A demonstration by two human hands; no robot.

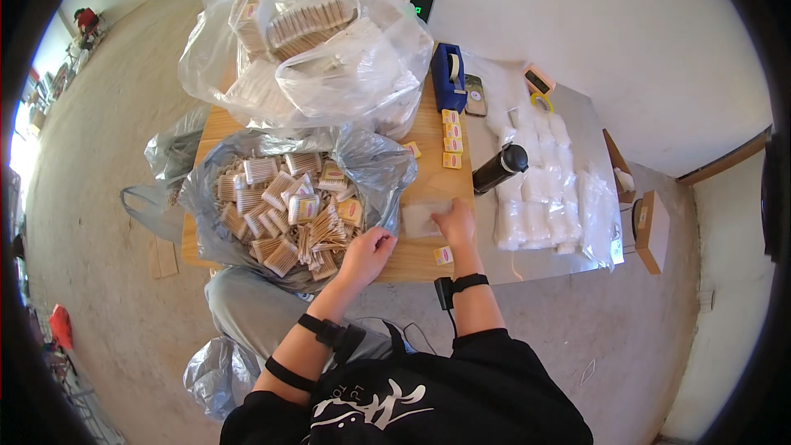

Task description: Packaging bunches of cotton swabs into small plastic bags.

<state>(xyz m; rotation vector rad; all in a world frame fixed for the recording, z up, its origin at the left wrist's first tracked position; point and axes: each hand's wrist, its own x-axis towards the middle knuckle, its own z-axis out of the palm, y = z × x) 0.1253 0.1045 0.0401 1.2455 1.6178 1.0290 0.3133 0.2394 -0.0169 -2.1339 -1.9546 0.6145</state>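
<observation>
Swabs [327, 236] could spill if your left hand [367, 254] snags the grey bag [377, 166]; right hand [456, 222] touches clear pouch [418, 221], grips unclear.

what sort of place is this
Probably a small hand-packing workspace: bundled cotton swabs in a grey plastic bag, a blue tape dispenser, and rows of translucent plastic packets.

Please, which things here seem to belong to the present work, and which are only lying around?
Seem to belong to the work:
Cotton swab bundles, inside the grey plastic bag beside the left hand
Clear plastic pouch, at the right hand
Yellow-and-white cards, on the wooden table

Probably just lying about:
Black flask
Smartphone
</observation>
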